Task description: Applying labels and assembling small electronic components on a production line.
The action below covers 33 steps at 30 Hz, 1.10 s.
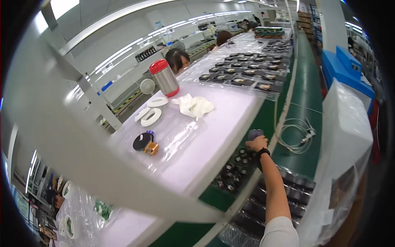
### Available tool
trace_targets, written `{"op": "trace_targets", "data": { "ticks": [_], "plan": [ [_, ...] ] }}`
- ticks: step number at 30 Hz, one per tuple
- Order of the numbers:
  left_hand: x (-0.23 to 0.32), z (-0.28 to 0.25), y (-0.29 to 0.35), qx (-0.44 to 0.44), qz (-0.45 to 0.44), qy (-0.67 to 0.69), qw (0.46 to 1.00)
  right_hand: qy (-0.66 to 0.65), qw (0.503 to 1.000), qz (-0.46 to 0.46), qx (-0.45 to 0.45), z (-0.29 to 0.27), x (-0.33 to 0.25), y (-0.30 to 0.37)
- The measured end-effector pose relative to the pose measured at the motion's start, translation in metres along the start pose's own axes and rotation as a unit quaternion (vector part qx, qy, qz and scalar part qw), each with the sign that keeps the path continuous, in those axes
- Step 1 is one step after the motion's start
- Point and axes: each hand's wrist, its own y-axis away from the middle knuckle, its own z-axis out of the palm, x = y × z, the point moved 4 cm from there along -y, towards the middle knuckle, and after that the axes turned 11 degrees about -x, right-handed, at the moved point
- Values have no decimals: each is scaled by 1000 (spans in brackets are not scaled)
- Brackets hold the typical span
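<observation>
My right hand [258, 143], a dark band on its wrist, reaches out over the green bench strip beside the white table. Its fingers are closed on a small grey-purple object [256, 133] whose kind I cannot make out. Just below the hand lies a clear tray of small black parts [232, 175], with rows of dark parts in clear plastic trays [284, 191] nearer to me, partly behind my forearm. My left hand is out of view.
The white table [222, 136] bears a red-and-steel thermos [165, 80], white gloves [193, 106], white rings [151, 117] and a black disc with an orange part [144, 141]. Trays of black devices [247, 72] stand farther off. A coiled cable [294, 136] lies right; a blurred pale bar [103, 160] crosses the left.
</observation>
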Motion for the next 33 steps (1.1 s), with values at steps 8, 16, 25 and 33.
{"op": "trace_targets", "data": {
  "ticks": [8,16,25,33],
  "plan": [
    [85,-115,-123,-1,66,-25,998,167,970,-110,141,36,-4,-76],
    [167,-105,-135,-13,181,23,983,127,981,-143,42,2,17,-57],
    [168,-52,30,51,294,142,944,235,826,-495,-130,-125,31,332],
    [37,150,272,103,288,299,904,240,480,-659,-527,-41,44,741]
  ]
}}
